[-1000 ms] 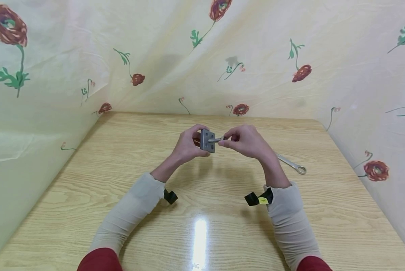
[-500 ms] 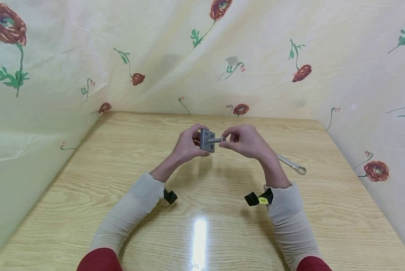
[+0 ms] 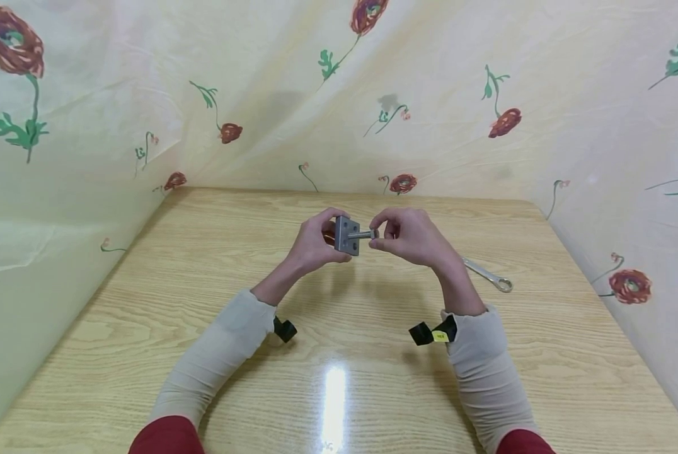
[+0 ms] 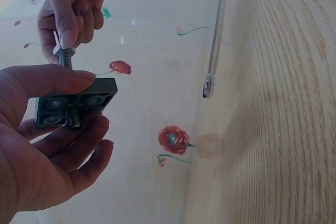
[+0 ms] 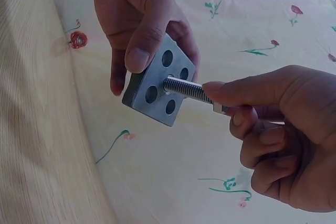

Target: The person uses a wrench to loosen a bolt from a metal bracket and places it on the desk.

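My left hand [image 3: 314,243] grips a square grey metal block [image 3: 347,236] by its edges, above the table. Round holes surround the block's middle, as the right wrist view shows. A threaded hex bolt [image 5: 189,88] runs through its centre hole. In the left wrist view, the bolt's tip [image 4: 74,118] pokes out of the block's other face. Thumb and forefinger of my right hand [image 3: 411,236] pinch the hex head, which stands well off the block; the other fingers are curled in. Part of the head is hidden by the fingertips.
A combination wrench [image 3: 488,274] lies on the wood-grain table [image 3: 231,372], right of and partly behind my right wrist. A flower-print sheet [image 3: 282,94] hangs around the back and sides. Each wrist carries a small black camera [image 3: 421,333].
Right thumb and forefinger have shifted slightly around the bolt head, and more of the head shows in the head view. The left hand and block have barely moved.
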A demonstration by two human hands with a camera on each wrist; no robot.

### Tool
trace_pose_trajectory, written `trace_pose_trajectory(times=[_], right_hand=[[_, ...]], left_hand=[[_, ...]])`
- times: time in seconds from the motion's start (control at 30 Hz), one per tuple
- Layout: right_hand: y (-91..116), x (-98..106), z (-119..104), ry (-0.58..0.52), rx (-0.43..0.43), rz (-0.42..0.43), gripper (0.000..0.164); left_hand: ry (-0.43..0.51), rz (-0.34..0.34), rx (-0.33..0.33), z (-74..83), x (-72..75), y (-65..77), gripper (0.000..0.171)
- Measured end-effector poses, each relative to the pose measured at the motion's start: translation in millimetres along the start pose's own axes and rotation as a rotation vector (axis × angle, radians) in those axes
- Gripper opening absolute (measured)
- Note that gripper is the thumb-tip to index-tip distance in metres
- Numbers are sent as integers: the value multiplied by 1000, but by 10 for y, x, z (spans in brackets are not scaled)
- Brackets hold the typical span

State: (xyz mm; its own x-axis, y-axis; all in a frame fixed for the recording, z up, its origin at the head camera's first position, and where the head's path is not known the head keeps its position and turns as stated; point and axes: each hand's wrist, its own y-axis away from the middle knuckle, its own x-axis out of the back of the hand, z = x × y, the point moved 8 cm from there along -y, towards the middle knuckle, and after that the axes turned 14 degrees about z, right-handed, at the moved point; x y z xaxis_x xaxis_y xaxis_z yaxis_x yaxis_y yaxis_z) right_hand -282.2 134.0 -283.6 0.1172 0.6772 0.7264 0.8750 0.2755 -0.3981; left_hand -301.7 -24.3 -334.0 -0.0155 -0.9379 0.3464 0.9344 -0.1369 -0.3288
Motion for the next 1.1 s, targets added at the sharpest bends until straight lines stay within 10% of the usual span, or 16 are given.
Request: trace_pose_trajectory(times=[1.1], right_hand=[[-2, -6, 30, 13, -48, -30, 20]], left_hand=[[-5, 0, 12, 4, 3, 9, 68]])
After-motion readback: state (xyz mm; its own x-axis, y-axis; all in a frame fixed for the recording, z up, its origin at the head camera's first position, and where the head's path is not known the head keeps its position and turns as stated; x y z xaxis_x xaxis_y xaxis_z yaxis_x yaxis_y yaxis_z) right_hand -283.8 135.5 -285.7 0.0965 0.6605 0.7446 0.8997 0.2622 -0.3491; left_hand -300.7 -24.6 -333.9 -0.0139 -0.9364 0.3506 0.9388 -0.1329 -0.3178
